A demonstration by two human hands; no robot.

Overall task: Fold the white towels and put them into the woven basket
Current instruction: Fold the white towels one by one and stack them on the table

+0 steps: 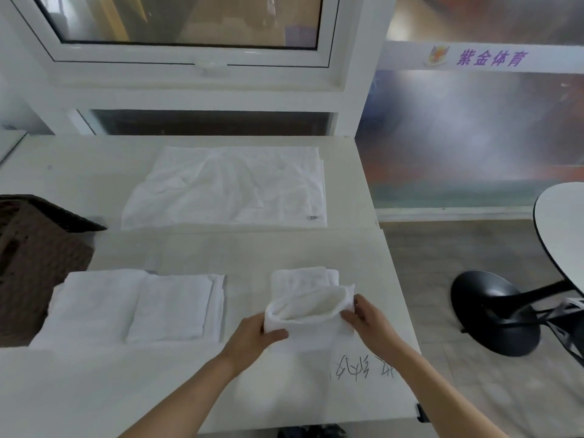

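A small white towel (308,306) lies half folded on the white table (240,248), its near edge lifted and curled over. My left hand (252,335) grips the towel's near left corner. My right hand (368,317) pinches its near right corner. To the left lies a folded white towel (132,306), flat, with a smaller fold on top. Farther back a large white towel (230,188) is spread out, wrinkled. The dark brown woven basket (34,254) stands at the table's left edge, partly cut off by the frame.
Black handwriting (360,369) marks the table near my right forearm. The table's right edge runs past the towel. On the floor to the right stand a black round base (493,314) and a round white tabletop (562,222). A white window frame (196,61) rises behind.
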